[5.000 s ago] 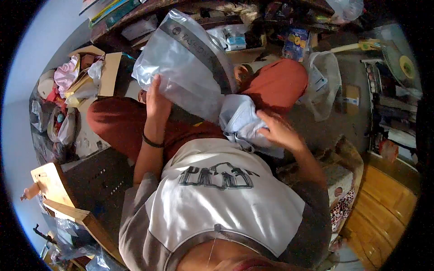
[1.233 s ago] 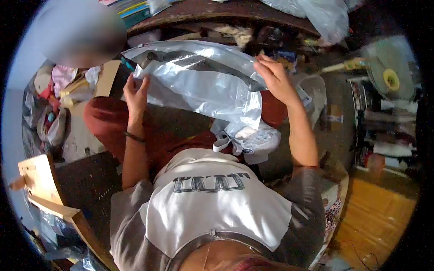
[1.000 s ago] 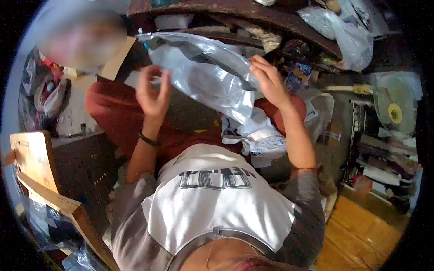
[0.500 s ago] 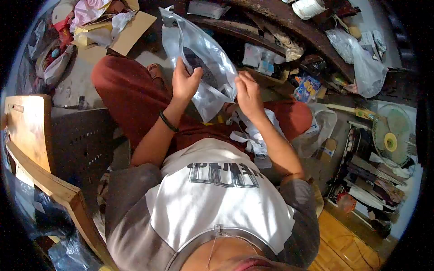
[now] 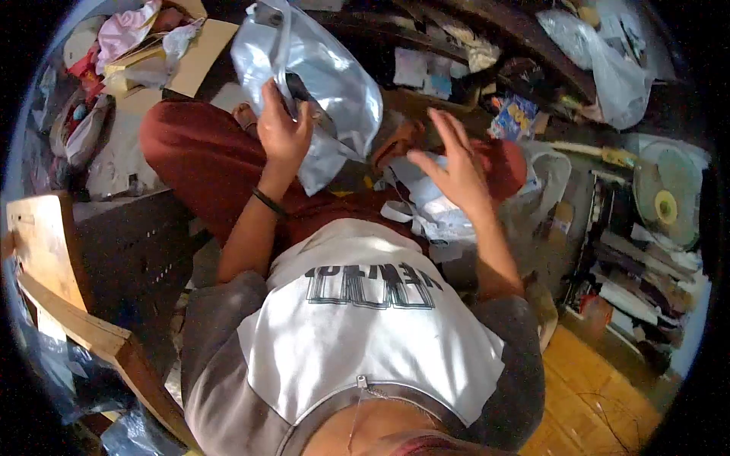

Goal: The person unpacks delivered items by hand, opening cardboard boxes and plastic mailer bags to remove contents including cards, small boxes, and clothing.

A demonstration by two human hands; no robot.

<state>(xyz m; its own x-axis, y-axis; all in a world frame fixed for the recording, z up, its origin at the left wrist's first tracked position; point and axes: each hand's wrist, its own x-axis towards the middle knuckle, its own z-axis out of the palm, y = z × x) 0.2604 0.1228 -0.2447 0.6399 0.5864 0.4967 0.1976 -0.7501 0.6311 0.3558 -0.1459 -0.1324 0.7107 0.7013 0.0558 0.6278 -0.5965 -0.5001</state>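
My left hand (image 5: 285, 129) is closed on a silvery-grey plastic bag (image 5: 334, 72), which hangs open-mouthed beyond my fingers above my crossed legs. Something dark shows by my thumb and at the bag's mouth; I cannot make out what it is. Off to the right of the bag, my right hand (image 5: 460, 171) is held in the air, fingers stretched and thumb apart, with nothing in it. Under that hand, a white plastic bag (image 5: 437, 213) with loop handles lies in my lap.
An open cardboard box (image 5: 209, 57) with wrappings stands at the upper left. A wooden chair (image 5: 84, 311) is close on my left. To the right are a fan (image 5: 667, 197) and a rack of odds and ends (image 5: 631, 281). A clear bag (image 5: 620, 83) hangs at upper right.
My right hand has let go of the silvery bag's edge and moved right, its fingers opening. My left hand has shifted slightly left with the bag.
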